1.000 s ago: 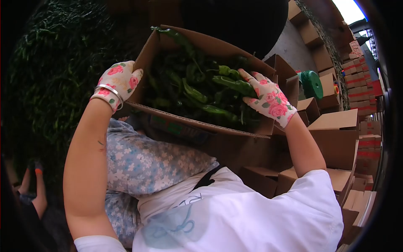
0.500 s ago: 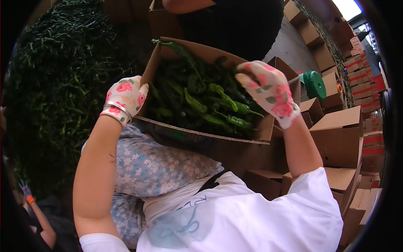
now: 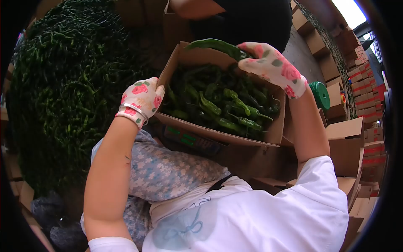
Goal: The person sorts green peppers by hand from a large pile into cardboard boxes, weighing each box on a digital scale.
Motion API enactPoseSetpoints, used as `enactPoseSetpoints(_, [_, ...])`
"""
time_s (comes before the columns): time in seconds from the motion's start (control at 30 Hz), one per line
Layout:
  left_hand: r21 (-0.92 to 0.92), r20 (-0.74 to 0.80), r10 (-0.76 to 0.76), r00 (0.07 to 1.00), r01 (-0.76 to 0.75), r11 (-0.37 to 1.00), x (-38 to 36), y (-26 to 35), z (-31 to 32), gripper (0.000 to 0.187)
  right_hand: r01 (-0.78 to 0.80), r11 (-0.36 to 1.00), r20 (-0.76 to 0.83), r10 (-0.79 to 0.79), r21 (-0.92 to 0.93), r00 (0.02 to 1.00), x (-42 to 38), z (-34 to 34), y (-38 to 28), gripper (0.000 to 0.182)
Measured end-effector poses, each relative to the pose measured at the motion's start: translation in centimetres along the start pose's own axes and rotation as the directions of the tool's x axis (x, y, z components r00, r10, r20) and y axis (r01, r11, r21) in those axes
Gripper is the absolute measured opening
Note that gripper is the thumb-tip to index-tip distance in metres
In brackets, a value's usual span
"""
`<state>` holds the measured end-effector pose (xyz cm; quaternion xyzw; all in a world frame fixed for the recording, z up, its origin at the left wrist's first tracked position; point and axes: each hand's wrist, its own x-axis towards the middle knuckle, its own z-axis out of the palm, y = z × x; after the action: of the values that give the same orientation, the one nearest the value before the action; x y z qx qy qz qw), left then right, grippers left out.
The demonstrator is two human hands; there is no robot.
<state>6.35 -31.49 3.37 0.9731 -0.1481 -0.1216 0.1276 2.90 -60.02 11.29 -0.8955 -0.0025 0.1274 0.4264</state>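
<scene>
In front of me stands an open cardboard box [image 3: 170,66] full of green peppers [image 3: 210,103]. My left hand [image 3: 140,100], in a floral glove, is closed on the box's left wall near the front corner. Over the far right rim, my right hand [image 3: 273,67], gloved alike, pinches one end of a long green pepper [image 3: 216,44]. That pepper extends leftward above the far wall, clear of those below. Beneath the box's front side shows part of a device with a lit green display [image 3: 184,138], probably a scale.
A large heap of green peppers [image 3: 63,84] covers the left side. A person in black [image 3: 256,27] is just beyond the box. To the right are a green roll [image 3: 321,95], open cardboard boxes [image 3: 346,145] and stacked cartons with red bands [image 3: 373,113].
My right hand, earlier above the box's right side, has moved to the far rim and now holds a long pepper. My left hand stays on the box. A gloved hand at lower left is gone.
</scene>
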Motion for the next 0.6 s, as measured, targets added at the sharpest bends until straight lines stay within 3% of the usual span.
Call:
enactPoseSetpoints(0.07, [0.008, 0.006, 0.024, 1.000, -0.024, 1.000, 0.4, -0.1, 0.0, 0.032, 0.427, 0.893, -0.144, -0.408, 0.145, 0.902, 3.0, 2.7, -2.5, 0.048])
enactPoseSetpoints(0.1, [0.016, 0.007, 0.041, 0.999, -0.042, 0.999, 0.4, -0.3, -0.1, 0.032, 0.693, 0.698, -0.216, -0.659, 0.182, 0.721, 5.2, 3.8, -3.6, 0.050])
enactPoseSetpoints(0.17, [0.046, -0.017, 0.039, 0.999, -0.038, 0.998, 0.0, -0.3, -0.4, 0.034, 0.620, 0.775, -0.258, -0.578, 0.123, 0.774, 1.8, 3.3, -6.1, 0.040])
enactPoseSetpoints(0.23, [0.081, 0.024, -0.033, 0.999, 0.031, 0.996, 0.3, 0.4, -1.0, 0.036, 0.274, 0.953, -0.214, -0.296, -0.125, 0.931, -2.6, 0.7, -5.5, 0.036])
enactPoseSetpoints(0.27, [0.109, 0.031, -0.053, 0.998, 0.049, 0.993, 0.5, 0.6, -1.3, 0.037, -0.041, 0.902, -0.209, -0.055, -0.430, 0.976, -4.6, -0.8, -4.7, 0.032])
enactPoseSetpoints(0.3, [0.068, 0.026, -0.076, 0.997, 0.074, 0.995, 0.7, 0.8, -1.5, 0.039, -0.329, 0.667, -0.284, 0.181, -0.669, 0.942, -6.5, -2.1, -4.0, 0.029])
enactPoseSetpoints(0.37, [0.099, 0.025, -0.071, 0.997, 0.068, 0.993, 1.3, 1.0, -1.6, 0.040, -0.575, 0.340, -0.444, 0.392, -0.744, 0.806, -9.8, -2.2, 1.9, 0.038])
enactPoseSetpoints(0.43, [0.141, -0.014, 0.004, 1.000, -0.002, 0.990, 2.1, 0.3, -0.9, 0.041, -0.623, 0.565, -0.439, 0.442, -0.541, 0.782, -12.5, -0.4, 7.6, 0.044])
enactPoseSetpoints(0.5, [0.149, -0.031, 0.120, 0.992, -0.114, 0.982, 2.6, -0.4, -0.6, 0.037, -0.586, 0.810, -0.379, 0.544, 0.005, 0.749, -12.7, 1.3, 13.4, 0.039])
enactPoseSetpoints(0.57, [0.144, -0.108, 0.141, 0.984, -0.124, 0.982, 1.8, -0.3, -0.5, 0.033, -0.357, 0.795, -0.249, 0.265, -0.491, 0.932, -13.2, 1.6, 15.8, 0.038])
enactPoseSetpoints(0.6, [0.229, -0.141, 0.150, 0.979, -0.115, 0.967, 1.5, -0.5, -0.6, 0.031, -0.378, 0.915, -0.403, 0.296, -0.139, 0.866, -15.4, 3.1, 12.8, 0.032])
